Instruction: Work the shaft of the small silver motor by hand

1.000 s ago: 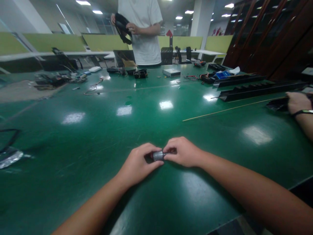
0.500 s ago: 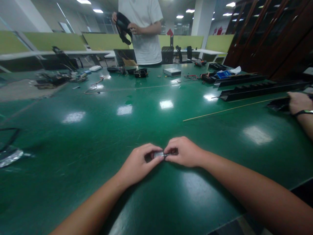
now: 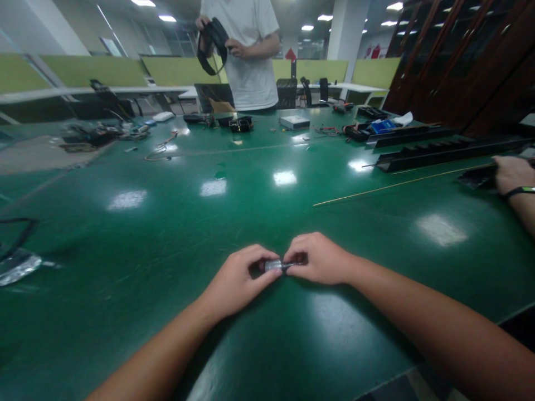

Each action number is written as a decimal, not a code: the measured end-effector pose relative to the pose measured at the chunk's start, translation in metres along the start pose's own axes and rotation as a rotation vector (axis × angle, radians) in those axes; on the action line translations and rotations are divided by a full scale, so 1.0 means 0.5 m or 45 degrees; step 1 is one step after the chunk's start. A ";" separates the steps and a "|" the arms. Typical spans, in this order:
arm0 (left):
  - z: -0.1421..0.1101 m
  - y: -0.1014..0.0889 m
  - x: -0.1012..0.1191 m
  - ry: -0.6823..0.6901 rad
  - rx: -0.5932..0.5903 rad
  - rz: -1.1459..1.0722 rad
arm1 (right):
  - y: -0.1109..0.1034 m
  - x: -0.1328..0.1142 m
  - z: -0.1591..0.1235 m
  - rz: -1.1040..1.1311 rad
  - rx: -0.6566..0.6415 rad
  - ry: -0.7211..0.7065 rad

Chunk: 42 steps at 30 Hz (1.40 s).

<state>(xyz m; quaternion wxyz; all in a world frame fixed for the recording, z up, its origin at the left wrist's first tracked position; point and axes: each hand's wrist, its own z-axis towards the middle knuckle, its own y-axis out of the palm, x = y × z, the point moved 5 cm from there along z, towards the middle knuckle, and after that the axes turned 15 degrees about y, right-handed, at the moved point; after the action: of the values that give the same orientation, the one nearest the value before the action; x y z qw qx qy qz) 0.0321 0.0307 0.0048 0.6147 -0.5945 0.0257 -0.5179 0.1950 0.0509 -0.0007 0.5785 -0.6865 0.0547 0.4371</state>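
Between the thumb and fingers of my left hand point(image 3: 242, 275) is a small silver cylinder point(image 3: 273, 265), lying sideways just above the green tabletop point(image 3: 234, 223). A thin dark shaft point(image 3: 288, 265) sticks out from the cylinder's right end. My right hand point(image 3: 317, 259) pinches this shaft close to the cylinder, thumb below and fingers above. The two hands nearly meet at the fingertips. What exact kind of part this is, I cannot make out, and my fingers hide some of it.
A long thin yellow rod point(image 3: 355, 196) lies to the right, near a co-worker's hand point(image 3: 514, 175). Black channel strips point(image 3: 438, 154) stretch behind it. Across the table a person in a white shirt point(image 3: 251, 72) holds a black strapped device point(image 3: 217, 42). A silver box point(image 3: 295, 122) sits far back.
My right hand has shifted slightly right, and more of the cylinder and shaft shows between my hands. The person opposite has raised and turned the black device.
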 end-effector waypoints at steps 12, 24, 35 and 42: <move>-0.003 0.000 -0.004 -0.041 0.005 0.011 | -0.017 0.011 -0.001 -0.040 0.000 0.081; -0.004 0.000 -0.008 -0.050 0.007 0.017 | -0.028 0.029 -0.002 -0.028 -0.092 0.161; -0.005 0.000 -0.008 -0.064 0.011 0.022 | -0.043 0.041 -0.002 -0.022 -0.156 0.227; -0.005 0.001 -0.010 -0.054 0.015 0.022 | -0.050 0.050 -0.003 -0.033 -0.191 0.267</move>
<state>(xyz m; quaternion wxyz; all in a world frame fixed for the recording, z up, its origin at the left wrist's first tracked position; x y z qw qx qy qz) 0.0282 0.0322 0.0008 0.6231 -0.6014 0.0145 -0.4999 0.2257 0.0686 0.0012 0.5221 -0.7705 0.0730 0.3583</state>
